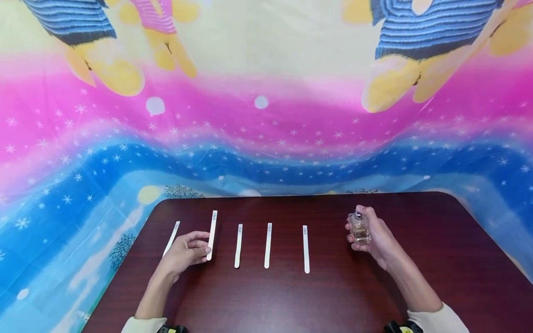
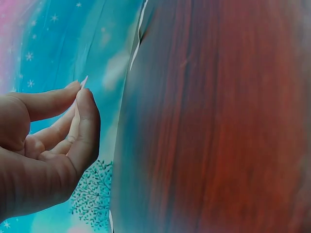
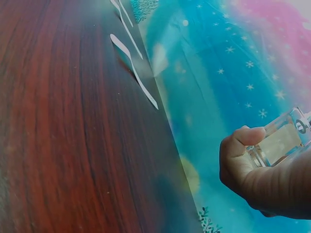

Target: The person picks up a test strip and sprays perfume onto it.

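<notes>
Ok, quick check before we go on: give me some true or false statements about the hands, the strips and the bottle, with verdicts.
1. The left hand pinches a white strip. True.
2. The right hand holds a glass bottle. True.
3. The bottle stands on the table. False: it is held up off the table.
4. Three loose strips lie on the table between the hands. True.
5. Those three strips cross over one another. False: they lie apart, side by side.
6. Both hands grip the same strip. False: only the left hand does.

Soft glare on the tabletop (image 1: 272,300)
</notes>
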{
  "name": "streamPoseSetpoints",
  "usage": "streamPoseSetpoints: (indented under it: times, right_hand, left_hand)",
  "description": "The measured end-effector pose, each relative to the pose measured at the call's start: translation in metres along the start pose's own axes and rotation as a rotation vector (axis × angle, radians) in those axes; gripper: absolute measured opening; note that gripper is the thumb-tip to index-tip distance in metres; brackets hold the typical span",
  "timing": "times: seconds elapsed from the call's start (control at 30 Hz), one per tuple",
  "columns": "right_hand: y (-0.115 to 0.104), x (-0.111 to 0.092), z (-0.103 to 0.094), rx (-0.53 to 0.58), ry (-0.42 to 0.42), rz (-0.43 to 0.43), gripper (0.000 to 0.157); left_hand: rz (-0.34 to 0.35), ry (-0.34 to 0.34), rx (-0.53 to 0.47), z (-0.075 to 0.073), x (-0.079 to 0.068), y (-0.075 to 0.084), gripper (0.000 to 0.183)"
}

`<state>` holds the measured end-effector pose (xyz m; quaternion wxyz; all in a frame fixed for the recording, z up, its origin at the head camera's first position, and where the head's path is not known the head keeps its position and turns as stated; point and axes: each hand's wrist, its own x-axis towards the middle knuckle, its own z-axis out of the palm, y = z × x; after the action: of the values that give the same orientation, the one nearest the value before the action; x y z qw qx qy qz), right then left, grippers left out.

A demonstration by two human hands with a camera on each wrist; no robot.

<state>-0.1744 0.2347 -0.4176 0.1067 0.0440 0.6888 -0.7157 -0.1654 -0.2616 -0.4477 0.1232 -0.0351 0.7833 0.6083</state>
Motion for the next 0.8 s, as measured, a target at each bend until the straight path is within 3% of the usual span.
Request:
streamPoseSetpoints:
  times: [0.5,0.8]
  right_hand:
    - [-0.003,-0.001,0.003,0.013,0.002,0.011,0.045]
    - [-0.003,0.0,0.005,0.015,-0.001,0.015,0.045]
  left_hand:
    - [-0.026,-0.009,0.03,-0.005,0.005,-0.003,0.052]
    - [-0.055,-0.017,0.125,-0.024,0.007,-0.003,0.051]
